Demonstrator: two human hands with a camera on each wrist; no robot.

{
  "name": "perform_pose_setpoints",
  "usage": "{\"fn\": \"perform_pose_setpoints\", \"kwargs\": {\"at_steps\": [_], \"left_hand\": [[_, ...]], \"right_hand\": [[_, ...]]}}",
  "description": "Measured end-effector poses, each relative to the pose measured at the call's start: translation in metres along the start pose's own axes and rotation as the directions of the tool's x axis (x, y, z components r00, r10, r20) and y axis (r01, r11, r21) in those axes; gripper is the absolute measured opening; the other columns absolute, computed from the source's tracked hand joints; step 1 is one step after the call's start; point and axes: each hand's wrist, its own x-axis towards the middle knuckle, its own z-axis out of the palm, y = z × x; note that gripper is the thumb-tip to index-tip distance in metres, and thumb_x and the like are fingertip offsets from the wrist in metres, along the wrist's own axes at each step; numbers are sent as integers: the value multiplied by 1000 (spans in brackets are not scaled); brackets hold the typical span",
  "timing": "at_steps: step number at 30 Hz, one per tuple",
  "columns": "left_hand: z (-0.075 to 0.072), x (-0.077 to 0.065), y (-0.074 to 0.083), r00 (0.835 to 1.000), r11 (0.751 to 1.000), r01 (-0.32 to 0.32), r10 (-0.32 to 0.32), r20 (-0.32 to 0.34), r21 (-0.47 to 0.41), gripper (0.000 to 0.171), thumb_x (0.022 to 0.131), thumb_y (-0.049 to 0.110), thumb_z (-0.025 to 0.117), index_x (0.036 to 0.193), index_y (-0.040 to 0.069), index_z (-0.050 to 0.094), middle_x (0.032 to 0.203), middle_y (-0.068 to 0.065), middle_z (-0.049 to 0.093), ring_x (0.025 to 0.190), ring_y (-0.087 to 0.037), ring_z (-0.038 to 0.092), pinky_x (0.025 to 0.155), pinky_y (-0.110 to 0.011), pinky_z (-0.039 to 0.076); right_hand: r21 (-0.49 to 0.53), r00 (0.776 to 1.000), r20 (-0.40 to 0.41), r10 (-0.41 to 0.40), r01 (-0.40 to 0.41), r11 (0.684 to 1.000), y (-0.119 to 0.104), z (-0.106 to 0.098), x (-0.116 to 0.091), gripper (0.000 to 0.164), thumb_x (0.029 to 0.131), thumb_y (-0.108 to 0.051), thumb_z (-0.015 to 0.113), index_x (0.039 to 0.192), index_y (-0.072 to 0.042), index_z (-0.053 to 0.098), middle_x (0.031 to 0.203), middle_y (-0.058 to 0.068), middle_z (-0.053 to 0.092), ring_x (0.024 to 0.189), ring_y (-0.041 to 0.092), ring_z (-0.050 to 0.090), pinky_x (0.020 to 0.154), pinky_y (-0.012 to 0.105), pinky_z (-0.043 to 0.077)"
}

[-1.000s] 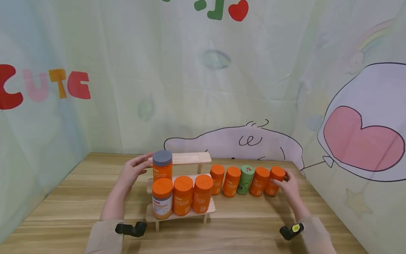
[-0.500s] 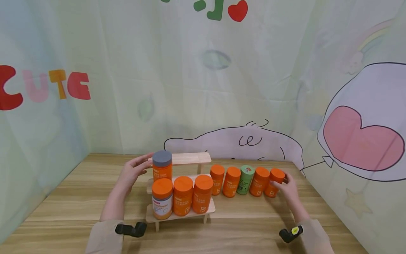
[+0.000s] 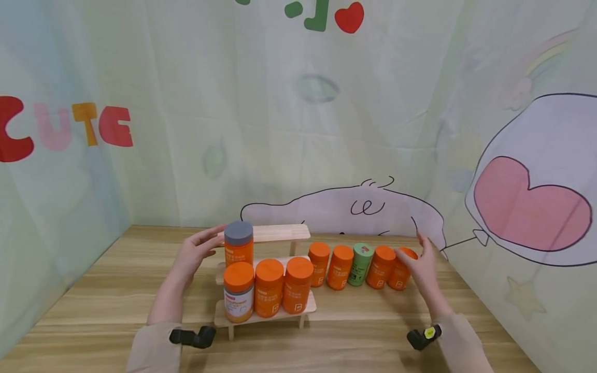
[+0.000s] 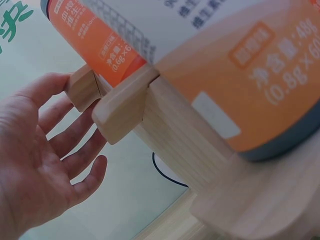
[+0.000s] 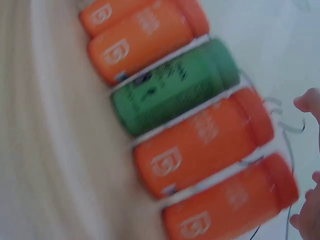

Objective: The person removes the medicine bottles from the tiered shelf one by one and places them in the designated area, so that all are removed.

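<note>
Wooden rack (image 3: 280,233): bore four jars (image 3: 269,292); left hand (image 3: 193,255), loosely spread, touched its edge.
Orange jar (image 3: 398,275): stood rightmost (green jar (image 3: 360,265) further left); right hand (image 3: 424,265) spread beside it.

And there it goes: your right hand (image 3: 423,269) comes off the rightmost orange bottle (image 3: 398,275)! Half a second ago thumb and fingers curl round its top; now they spread wide, lifted clear, fingertips higher.
</note>
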Motion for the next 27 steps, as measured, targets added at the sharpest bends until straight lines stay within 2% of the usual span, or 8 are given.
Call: {"fn": "perform_pose_setpoints", "kwargs": {"at_steps": [5,9,14,20,27], "left_hand": [[-1,0,-2,1000,1000,-4,4,2,-6,61,99,40,55,147,5,43,149,-16,45,93,9,58,99,-34,41],[-2,0,-2,1000,1000,-9,9,4,-3,61,99,40,55,147,5,43,148,-15,46,93,9,58,99,-33,41],[-1,-1,-2,1000,1000,-14,14,-2,-11,60,99,40,56,147,5,44,141,-5,54,93,8,59,98,-32,42],[-1,-2,-3,1000,1000,-12,12,-11,-22,60,97,39,59,145,6,46,131,7,59,94,6,60,94,-27,44],[-1,-2,-2,999,999,-28,27,-25,-21,58,97,37,59,144,4,48,132,4,60,94,5,60,91,-25,45]], "right_hand": [[-4,999,34,-21,22,1000,-30,8,4,85,90,-23,70,158,-18,18,164,12,11,150,36,11,117,62,13],[29,997,56,-62,60,998,-55,21,6,83,90,-22,70,157,-17,21,163,12,15,149,36,15,118,59,16],[99,986,105,-129,119,988,-84,46,3,80,89,-20,71,155,-15,25,162,12,19,148,32,18,119,52,20],[202,952,183,-247,210,957,-121,80,-7,80,88,-19,73,154,-15,29,160,9,25,148,28,21,118,51,22],[268,902,277,-331,258,928,-167,114,-24,80,86,-17,74,153,-17,32,158,8,30,146,25,28,116,50,27]]}}
